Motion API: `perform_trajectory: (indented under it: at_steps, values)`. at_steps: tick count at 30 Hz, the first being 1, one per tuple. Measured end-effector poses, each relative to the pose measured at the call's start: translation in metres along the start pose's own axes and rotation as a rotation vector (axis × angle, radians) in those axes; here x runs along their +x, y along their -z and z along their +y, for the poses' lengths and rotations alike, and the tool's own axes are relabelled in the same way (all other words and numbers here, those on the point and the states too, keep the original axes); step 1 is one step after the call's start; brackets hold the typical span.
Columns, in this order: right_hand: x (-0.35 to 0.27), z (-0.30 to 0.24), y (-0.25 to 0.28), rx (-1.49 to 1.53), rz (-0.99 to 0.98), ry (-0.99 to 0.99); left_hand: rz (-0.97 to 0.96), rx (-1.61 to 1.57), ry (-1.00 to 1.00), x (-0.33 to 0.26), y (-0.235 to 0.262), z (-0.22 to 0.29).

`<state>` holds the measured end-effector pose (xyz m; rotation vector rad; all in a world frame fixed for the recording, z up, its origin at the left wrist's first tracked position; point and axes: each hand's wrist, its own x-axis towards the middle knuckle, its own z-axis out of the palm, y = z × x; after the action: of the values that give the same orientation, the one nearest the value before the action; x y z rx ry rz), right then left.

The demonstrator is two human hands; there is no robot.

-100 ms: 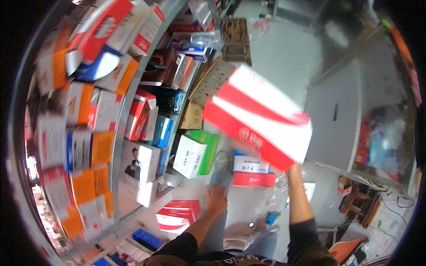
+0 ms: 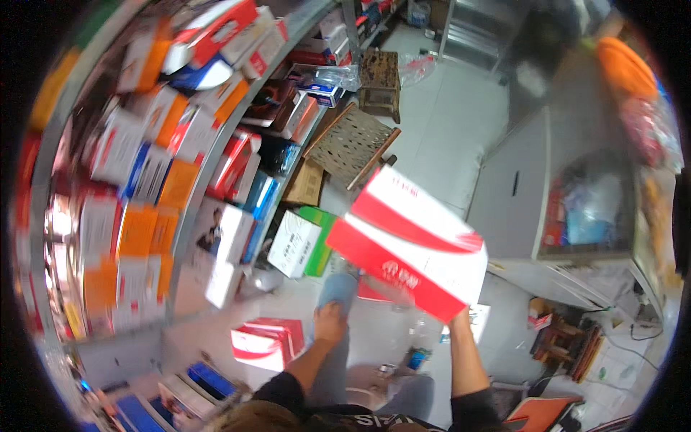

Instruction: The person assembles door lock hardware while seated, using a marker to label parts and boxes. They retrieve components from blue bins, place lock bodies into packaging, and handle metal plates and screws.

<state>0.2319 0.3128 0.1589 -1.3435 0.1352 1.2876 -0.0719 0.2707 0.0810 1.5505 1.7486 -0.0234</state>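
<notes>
A red and white shoebox-sized carton (image 2: 410, 248) is held up before me, tilted. My right hand (image 2: 461, 322) grips it at its near right corner; most of those fingers are hidden behind the carton. My left hand (image 2: 330, 322) holds nothing and lies on my jeans-covered knee (image 2: 338, 289), fingers resting on the cloth. Below the held carton, a bit of another red box (image 2: 374, 291) shows on the floor, mostly covered. A white and green box (image 2: 295, 243) stands just left of the held one.
Metal shelving (image 2: 216, 147) packed with orange, white, red and blue boxes runs along the left. Another red and white box (image 2: 268, 343) sits low on the left. Beyond are a woven-seat stool (image 2: 353, 144) and a wooden stool (image 2: 380, 75). A grey cabinet (image 2: 511, 183) stands at right.
The held carton and my right hand are lower and slightly left in the picture. The whole view has shifted, showing more of the woven stool. My left hand stays on the knee.
</notes>
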Motion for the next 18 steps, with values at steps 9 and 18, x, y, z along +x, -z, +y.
perform_trajectory:
  at_steps: [9, 18]
  values:
    - [-0.213, 0.024, 0.311, -0.313, 0.055, -0.144, -0.912, -1.125, 0.116, -0.220, -0.010, 0.067]
    - [-0.218, 0.111, 0.418, -0.790, 0.039, -0.179, -0.770, -0.678, 0.138, -0.191, -0.144, 0.001]
